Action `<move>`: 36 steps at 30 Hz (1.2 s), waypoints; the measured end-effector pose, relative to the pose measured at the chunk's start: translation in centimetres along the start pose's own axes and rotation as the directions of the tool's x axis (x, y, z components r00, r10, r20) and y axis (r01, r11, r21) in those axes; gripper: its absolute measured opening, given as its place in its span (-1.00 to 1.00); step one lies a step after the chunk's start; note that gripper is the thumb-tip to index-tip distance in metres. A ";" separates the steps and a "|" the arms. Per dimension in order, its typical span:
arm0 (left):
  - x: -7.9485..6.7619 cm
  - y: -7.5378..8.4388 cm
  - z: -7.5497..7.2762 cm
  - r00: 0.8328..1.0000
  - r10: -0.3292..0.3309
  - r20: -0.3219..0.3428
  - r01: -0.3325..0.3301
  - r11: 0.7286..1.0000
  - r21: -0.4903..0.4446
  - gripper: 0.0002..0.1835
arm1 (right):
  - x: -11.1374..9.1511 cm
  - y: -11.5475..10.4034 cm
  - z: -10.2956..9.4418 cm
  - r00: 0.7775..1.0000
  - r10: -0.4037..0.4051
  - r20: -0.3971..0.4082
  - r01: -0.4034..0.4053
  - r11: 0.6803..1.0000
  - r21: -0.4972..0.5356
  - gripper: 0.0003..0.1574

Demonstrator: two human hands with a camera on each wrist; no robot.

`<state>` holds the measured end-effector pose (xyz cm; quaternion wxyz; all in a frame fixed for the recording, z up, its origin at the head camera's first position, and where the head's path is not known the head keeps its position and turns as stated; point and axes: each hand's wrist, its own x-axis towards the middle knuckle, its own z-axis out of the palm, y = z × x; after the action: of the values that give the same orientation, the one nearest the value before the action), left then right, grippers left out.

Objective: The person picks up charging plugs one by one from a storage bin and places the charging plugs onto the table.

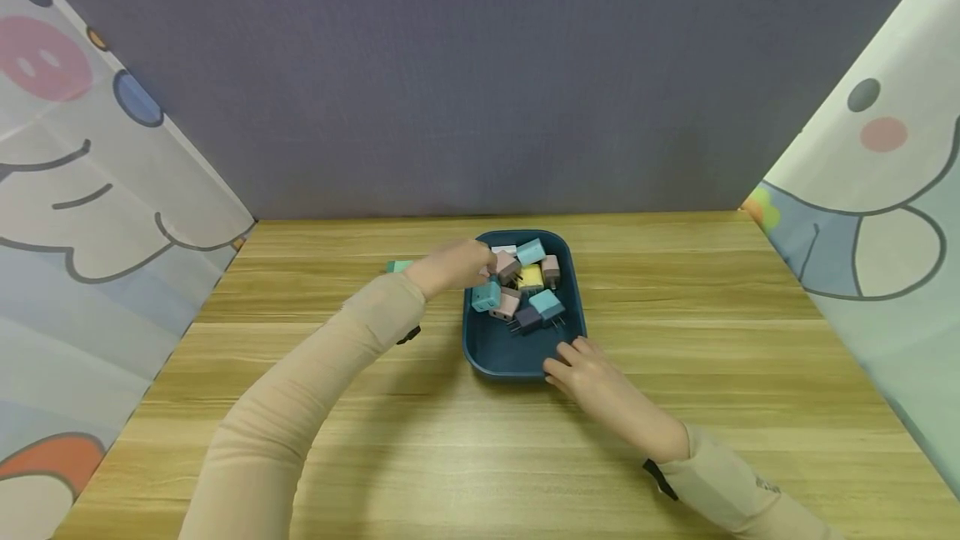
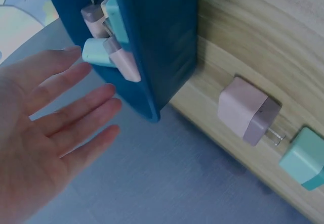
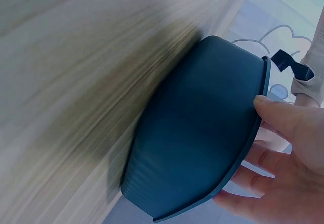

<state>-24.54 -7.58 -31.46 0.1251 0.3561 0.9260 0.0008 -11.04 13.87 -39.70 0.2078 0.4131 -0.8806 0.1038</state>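
Wood-grain desk is backed by grey panel, flanked by cartoon sheets | bin rim is gripped by right hand | empty left hand is held spread near adapters

Chargers lie in the tray; left of it, two more.

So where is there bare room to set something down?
The table is bare right of the tub, up to the patterned panel, and nearer, between the sleeves. Inside the tub, floor shows between the navy charger and near rim. Crowded: the tub's far half, and left of it (pink charger, mint charger).
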 end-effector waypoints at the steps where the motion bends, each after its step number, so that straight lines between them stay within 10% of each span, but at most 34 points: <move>1: 0.1 0.0 0.1 1.000 0.006 0.003 -0.006 1.000 -0.008 -0.75 | 0.0 0.0 0.0 1.000 0.000 0.000 0.000 1.000 0.000 -0.83; 13: 1.5 0.5 0.6 0.988 0.005 0.157 0.003 0.999 -0.049 -0.66 | 0.0 0.1 0.0 1.000 -0.012 -0.014 0.012 1.000 -0.007 -0.83; 36: 2.9 0.3 2.3 0.983 -0.010 0.184 0.022 0.998 -0.063 -0.73 | -0.1 0.1 0.0 1.000 -0.012 -0.016 0.012 1.000 -0.010 -0.83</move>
<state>-25.88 -5.59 -34.32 0.2213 0.3430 0.9129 -0.0029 -11.03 14.00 -39.80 0.2176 0.4165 -0.8769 0.1015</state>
